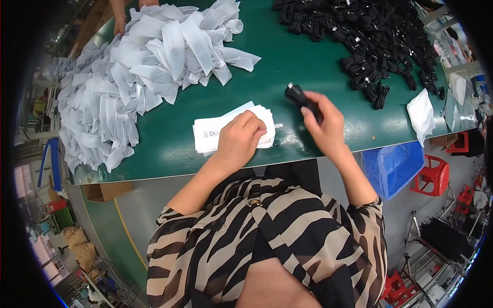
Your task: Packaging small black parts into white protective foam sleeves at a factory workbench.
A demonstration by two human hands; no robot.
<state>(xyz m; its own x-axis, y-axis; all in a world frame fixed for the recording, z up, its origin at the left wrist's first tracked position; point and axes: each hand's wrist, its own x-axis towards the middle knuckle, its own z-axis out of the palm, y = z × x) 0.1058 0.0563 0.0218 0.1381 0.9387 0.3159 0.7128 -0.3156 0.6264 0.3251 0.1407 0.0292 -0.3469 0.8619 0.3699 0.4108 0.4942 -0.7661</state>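
Note:
My right hand (pixel 324 123) is closed round a bundled black cable (pixel 295 94), held just above the green table, with its plug end pointing away from me. My left hand (pixel 240 137) rests on a stack of flat white pouches (pixel 206 134) near the table's front edge. Its fingers are curled in and pinch at the right end of the top pouch. Dark printing shows on that pouch beside the hand. A small gap of table lies between my two hands.
A large heap of filled whitish pouches (pixel 169 51) covers the left of the green table (pixel 287 61). Another person's hand (pixel 119 20) reaches in behind it. Many bundled black cables (pixel 359 41) lie at the far right. A blue-lined bin (pixel 393 167) stands below the front edge.

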